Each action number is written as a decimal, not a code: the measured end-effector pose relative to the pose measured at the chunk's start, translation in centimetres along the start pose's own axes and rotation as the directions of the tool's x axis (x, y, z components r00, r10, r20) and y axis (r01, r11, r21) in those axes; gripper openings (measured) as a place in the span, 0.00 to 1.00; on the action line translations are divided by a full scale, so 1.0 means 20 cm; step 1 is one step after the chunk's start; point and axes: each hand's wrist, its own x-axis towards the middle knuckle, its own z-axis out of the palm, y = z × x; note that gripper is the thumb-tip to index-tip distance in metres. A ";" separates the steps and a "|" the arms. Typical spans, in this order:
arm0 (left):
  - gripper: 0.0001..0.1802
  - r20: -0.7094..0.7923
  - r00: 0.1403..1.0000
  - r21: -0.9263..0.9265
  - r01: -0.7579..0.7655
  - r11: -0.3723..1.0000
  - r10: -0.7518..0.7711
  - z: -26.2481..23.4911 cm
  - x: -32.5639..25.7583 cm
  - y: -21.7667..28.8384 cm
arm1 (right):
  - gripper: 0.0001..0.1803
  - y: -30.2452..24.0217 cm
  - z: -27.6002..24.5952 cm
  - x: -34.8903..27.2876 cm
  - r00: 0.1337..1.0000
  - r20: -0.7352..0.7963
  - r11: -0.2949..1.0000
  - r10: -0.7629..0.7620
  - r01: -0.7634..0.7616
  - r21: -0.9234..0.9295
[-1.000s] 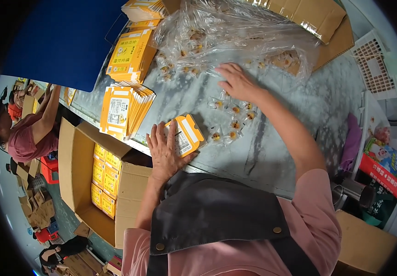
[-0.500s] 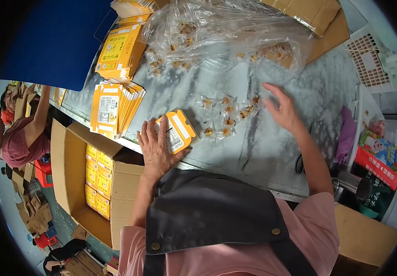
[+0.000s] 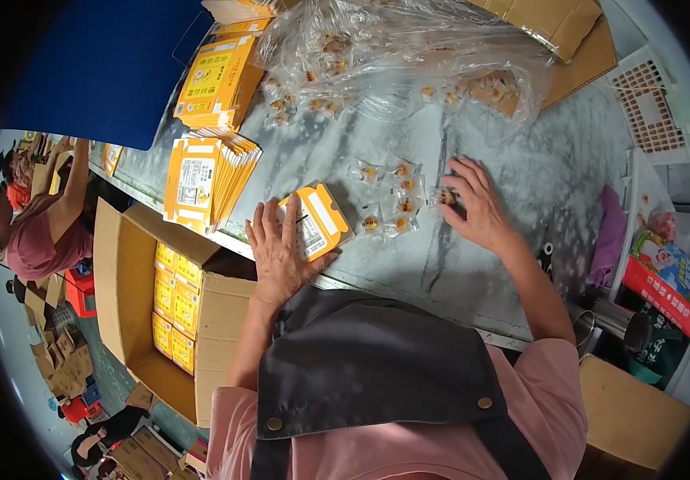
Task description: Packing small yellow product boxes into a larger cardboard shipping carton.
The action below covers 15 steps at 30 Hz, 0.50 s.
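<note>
Now the left hand (image 3: pixel 279 252) lies flat, fingers spread, on the grey table (image 3: pixel 553 192), its fingertips pressing the near end of a small yellow box (image 3: pixel 317 220). It closes on nothing; the palm just pins the box, which sits tilted at the table's near edge. That hand and box are about where they were half a second ago.

The right hand (image 3: pixel 477 206) has changed most. A second ago it reached far out to the sachets close to the clear bag (image 3: pixel 409 56); half a second ago it hovered open to the right of them. Here it has pulled in toward the body and lies palm down, its fingertips pinched on one sachet (image 3: pixel 444 196) at the right end of the loose group. The fingers are nearly closed on that packet, the rest of the hand relaxed.

The other sachets (image 3: pixel 389 200), small clear packets with an orange-brown sweet in each, lie scattered between the two hands, just right of the box. They look drawn closer together than before.

Farther left a fanned stack of flat boxes (image 3: pixel 205 180) stands by the edge, with another stack (image 3: pixel 217 80) behind it. Below the table an open carton (image 3: pixel 133 304) holds rows of filled yellow boxes. At the far left another person (image 3: pixel 37 232) in a pink top reaches upward.
</note>
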 end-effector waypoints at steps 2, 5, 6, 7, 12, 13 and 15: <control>0.61 -0.007 1.000 -0.004 0.001 1.000 -0.001 0.01 -0.01 -0.01 | 0.25 -0.07 -0.01 0.06 1.000 0.003 0.998 -0.014 0.014 0.054; 0.61 -0.006 1.000 -0.005 -0.003 1.000 0.003 0.01 0.00 0.00 | 0.26 -0.18 0.06 0.17 0.997 0.020 0.988 -0.070 0.067 0.138; 0.62 0.004 1.000 -0.002 -0.003 1.000 0.003 0.00 0.01 0.00 | 0.26 -0.19 0.08 0.20 0.993 0.039 0.979 -0.115 0.107 0.171; 0.62 0.001 1.000 0.000 -0.003 1.000 0.003 0.00 0.01 0.00 | 0.26 -0.18 0.09 0.21 0.992 0.037 0.979 -0.118 0.110 0.171; 0.62 0.020 1.000 0.010 0.011 1.000 -0.011 0.00 -0.01 -0.02 | 0.28 -0.11 0.12 0.17 0.970 0.174 0.985 -0.172 0.167 0.043; 0.62 0.027 0.999 0.013 0.018 1.000 -0.019 -0.01 -0.01 -0.02 | 0.30 -0.10 0.12 0.17 0.972 0.183 0.989 -0.145 0.139 0.042; 0.62 0.022 1.000 0.016 0.009 1.000 -0.009 -0.01 -0.01 -0.02 | 0.35 -0.17 0.08 0.21 0.974 0.181 0.987 -0.139 0.121 0.105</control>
